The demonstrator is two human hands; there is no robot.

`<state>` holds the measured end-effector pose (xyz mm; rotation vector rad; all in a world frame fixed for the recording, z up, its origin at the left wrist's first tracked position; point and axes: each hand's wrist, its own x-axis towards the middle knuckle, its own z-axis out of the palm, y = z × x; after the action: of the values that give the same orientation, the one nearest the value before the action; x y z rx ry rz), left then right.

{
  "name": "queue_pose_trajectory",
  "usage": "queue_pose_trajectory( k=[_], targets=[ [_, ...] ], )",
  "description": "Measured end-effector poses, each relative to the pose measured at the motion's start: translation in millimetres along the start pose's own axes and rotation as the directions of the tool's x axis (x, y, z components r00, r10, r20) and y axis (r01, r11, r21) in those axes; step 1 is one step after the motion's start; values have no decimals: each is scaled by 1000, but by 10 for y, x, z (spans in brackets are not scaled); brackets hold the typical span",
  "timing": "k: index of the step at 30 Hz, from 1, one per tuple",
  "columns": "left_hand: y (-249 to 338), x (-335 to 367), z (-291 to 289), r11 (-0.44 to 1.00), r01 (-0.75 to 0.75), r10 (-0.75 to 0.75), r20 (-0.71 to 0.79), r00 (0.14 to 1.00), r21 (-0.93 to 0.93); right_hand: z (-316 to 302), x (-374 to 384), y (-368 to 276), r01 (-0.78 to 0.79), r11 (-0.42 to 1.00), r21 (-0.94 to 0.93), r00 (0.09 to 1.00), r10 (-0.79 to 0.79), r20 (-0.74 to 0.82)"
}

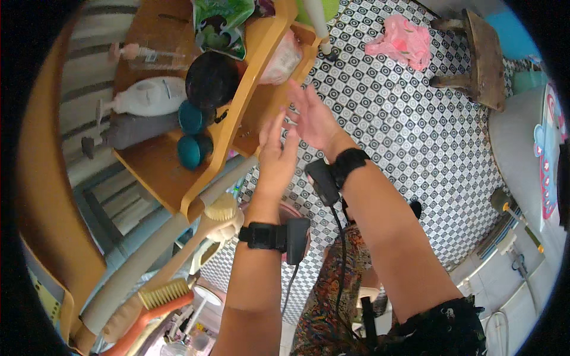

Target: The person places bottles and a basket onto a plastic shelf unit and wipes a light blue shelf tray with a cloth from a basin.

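Note:
My left hand (pixel 277 152) is raised beside the front edge of the wooden shelf (pixel 228 118), its fingers stretched out and nothing visible in it. Just to its right is my right hand (pixel 317 121), fingers spread and palm turned inward, also holding nothing that I can see. The fingertips of both hands come close together; whether they touch is hard to tell. Behind the fingers, on the lower shelf level, lies a clear plastic bag (pixel 284 62) with pale contents. Nearer the left hand stand a black round container (pixel 212 80) and two teal cups (pixel 195 151).
The shelf also holds a white pump bottle (pixel 151 95), a grey pump bottle (pixel 139 130) and a green packet (pixel 222 26). Below hang a pale brush (pixel 221 209) and an orange-backed brush (pixel 151 314). A pink plastic bag (pixel 404 44) and wooden stool (pixel 478 59) are on the patterned floor.

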<state>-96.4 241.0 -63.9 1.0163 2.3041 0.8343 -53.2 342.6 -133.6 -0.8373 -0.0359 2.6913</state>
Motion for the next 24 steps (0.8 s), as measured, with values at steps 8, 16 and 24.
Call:
queue_pose_trajectory(
  k=[8, 16, 24],
  targets=[
    [-241, -1939, -390, 861, 482, -423, 298, 856, -162, -511, -1441, -342, -256, 840, -479, 963, 177, -205],
    [-611, -4308, -909, 635, 707, -765, 128, 631, 313, -1168, -3011, -861, -441, 693, -571, 793, 2, -609],
    [694, -5192, -1154, 480, 877, -872, -138, 470, -41, -593, -3672, -1409, -469, 279, -838, 827, -196, -528]
  ],
)
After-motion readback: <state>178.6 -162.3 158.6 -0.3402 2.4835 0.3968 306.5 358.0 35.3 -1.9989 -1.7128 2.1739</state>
